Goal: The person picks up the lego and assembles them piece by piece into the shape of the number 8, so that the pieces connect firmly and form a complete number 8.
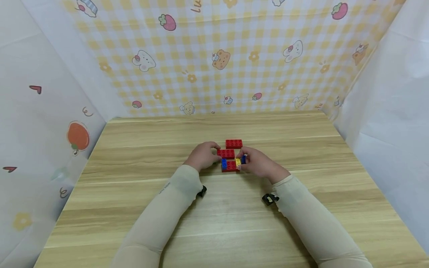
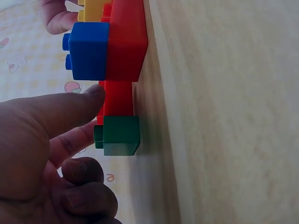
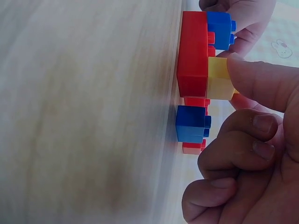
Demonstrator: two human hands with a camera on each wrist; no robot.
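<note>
Three red bricks lie on the wooden table; the front red brick (image 1: pixel 230 167) carries a small blue brick (image 2: pixel 90 51) on its left end. My right hand (image 1: pixel 256 162) pinches a small yellow brick (image 3: pixel 218 78) at that red brick's right end, thumb on its near side. My left hand (image 1: pixel 202 155) is at the left end of the middle red brick (image 1: pixel 226 153), thumb and index finger apart, the thumb tip right beside the blue brick. Its other fingers are bent. A green brick (image 2: pixel 121 135) stands close to the left fingers, hidden in the head view.
The back red brick (image 1: pixel 234 144) lies behind the others. Another blue brick (image 3: pixel 190 123) stands on the table by the right fingers. A patterned yellow-checked cloth (image 1: pixel 201 74) hangs behind the table, with white cloth at both sides.
</note>
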